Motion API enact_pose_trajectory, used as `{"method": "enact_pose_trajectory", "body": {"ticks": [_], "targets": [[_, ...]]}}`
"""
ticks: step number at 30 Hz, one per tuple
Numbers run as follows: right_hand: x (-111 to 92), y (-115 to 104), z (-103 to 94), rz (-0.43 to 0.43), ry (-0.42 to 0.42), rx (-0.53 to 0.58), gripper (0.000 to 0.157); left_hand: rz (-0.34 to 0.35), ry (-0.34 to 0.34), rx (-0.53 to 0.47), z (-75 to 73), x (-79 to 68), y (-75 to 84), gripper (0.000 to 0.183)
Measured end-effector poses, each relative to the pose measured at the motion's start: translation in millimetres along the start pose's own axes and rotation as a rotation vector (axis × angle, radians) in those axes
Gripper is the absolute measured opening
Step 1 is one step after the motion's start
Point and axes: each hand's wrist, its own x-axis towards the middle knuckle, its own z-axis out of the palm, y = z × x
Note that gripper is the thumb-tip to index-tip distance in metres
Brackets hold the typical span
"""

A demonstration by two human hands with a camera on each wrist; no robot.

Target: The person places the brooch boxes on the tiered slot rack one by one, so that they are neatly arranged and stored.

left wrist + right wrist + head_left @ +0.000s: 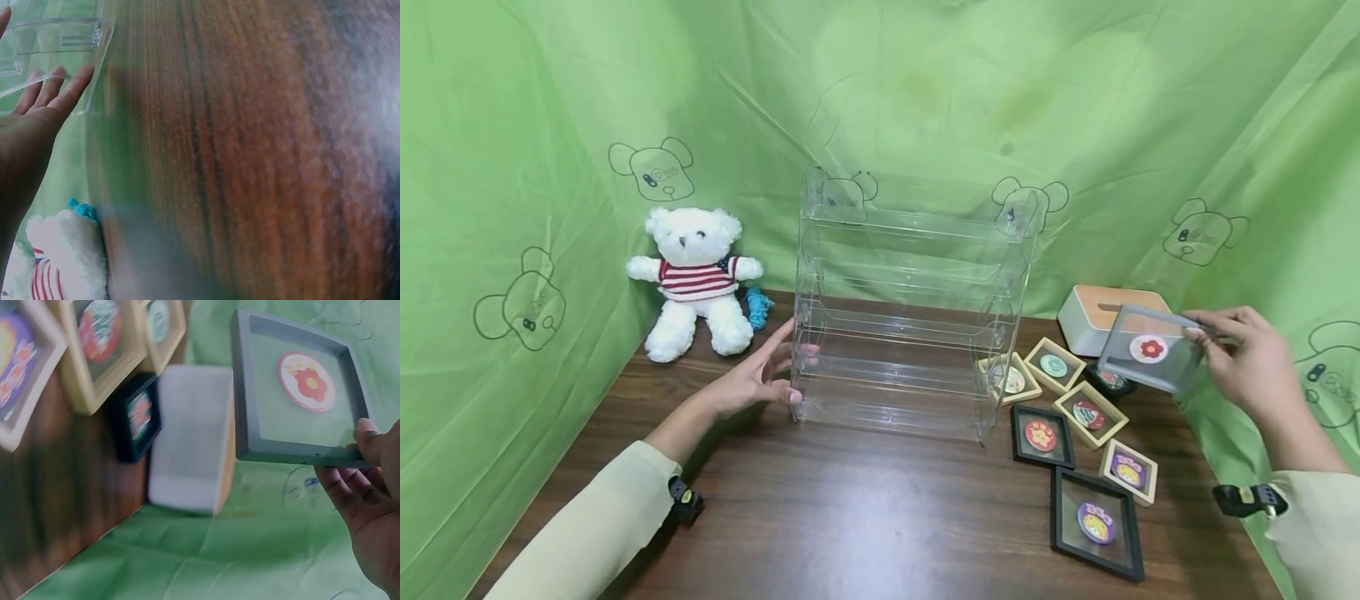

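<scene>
A clear acrylic display rack (891,375) with several tiers stands in the middle of the table. My left hand (752,379) holds its left side low down, thumb at the front edge and fingers reaching behind the panel. In the left wrist view, the fingers (72,97) overlap the clear plastic. My right hand (1247,354) pinches a grey square display frame (1120,367) by one edge, raised at the right in front of a tissue box. A round badge with a red flower (307,382) shows inside the frame's clear window.
Wooden frames (1090,414) and black frames (1043,436) holding round badges lie right of the rack. Behind them sits a white tissue box (1078,325) with a wooden lid. A white teddy bear (696,283) and blue cord (759,307) are at the back left. Green cloth surrounds the table.
</scene>
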Motion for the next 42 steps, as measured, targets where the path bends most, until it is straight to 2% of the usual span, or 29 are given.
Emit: {"method": "enact_pose_trajectory", "body": {"ticks": [6, 14, 23, 28, 33, 37, 42], "targets": [[16.9, -29.6, -4.8, -0.009, 0.108, 0.083, 0.031, 0.001, 0.009, 0.021, -0.3, -0.9, -3.0, 0.124], [43.9, -67.6, -13.8, 0.019, 0.176, 0.238, 0.028, -0.022, 0.017, -0.011, 2.4, -1.3, -2.6, 0.124], [76.7, -111.3, -27.4, 0.034, 0.247, 0.413, 0.028, -0.022, 0.019, 0.015, 1.6, 0.5, -3.4, 0.124], [95.0, -140.4, -30.8, 0.048, 0.234, 0.527, 0.030, -0.012, 0.018, 0.043, 1.7, -0.1, -3.7, 0.127], [109.8, -169.5, -18.4, -0.003, 0.193, 0.621, 0.032, -0.028, 0.017, 0.004, 2.9, -6.4, -4.3, 0.128], [120.6, -194.9, -8.1, -0.044, 0.167, 0.653, 0.030, -0.025, 0.020, -0.017, 3.2, -9.1, -3.0, 0.129], [136.0, -224.5, 1.7, -0.099, 0.154, 0.634, 0.029, -0.012, 0.009, -0.019, 4.3, -6.5, -1.5, 0.129]]}}
